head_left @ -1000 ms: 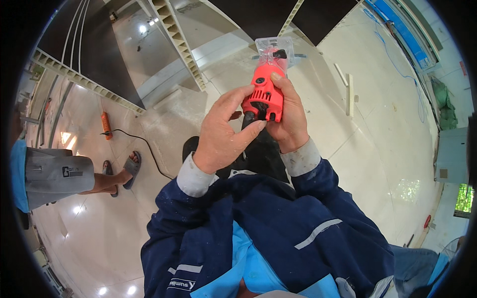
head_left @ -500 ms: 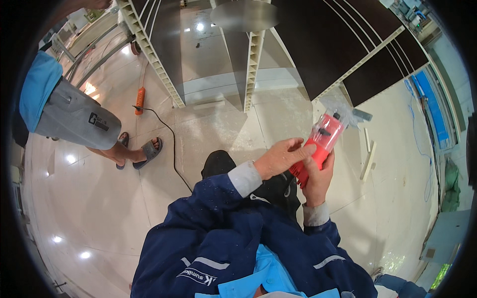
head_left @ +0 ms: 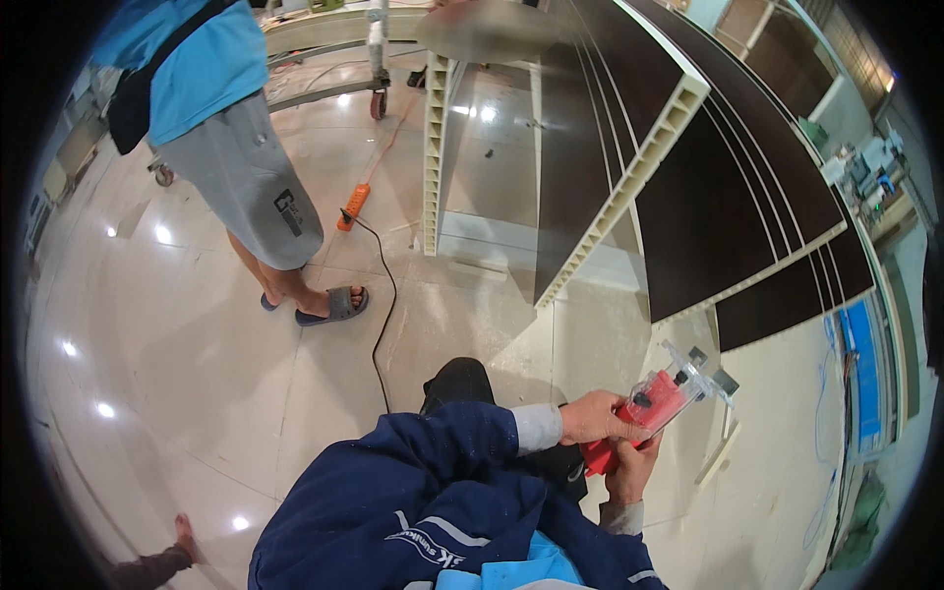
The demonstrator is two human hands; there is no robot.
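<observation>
Both my hands hold a red trim router with a clear plastic base and black knobs. It tilts up to the right in front of my legs. My left hand is closed on its upper side, thumb across the red body. From below, my right hand wraps round the rear end of the body. Just beyond the router stand dark brown panels with pale, hollow-ribbed edges. A black cord runs over the floor toward my legs; where it ends is hidden.
An orange power strip lies on the glossy tiled floor. Left of it stands a person in grey shorts and sandals. Pale offcut strips lie right of my hands. A wheeled frame is at the back. Another person's bare foot shows lower left.
My view has swung left, so the panels and the person in shorts appear farther right. My left hand has moved forward along the router, its thumb now over the body. Both hands still hold it.
</observation>
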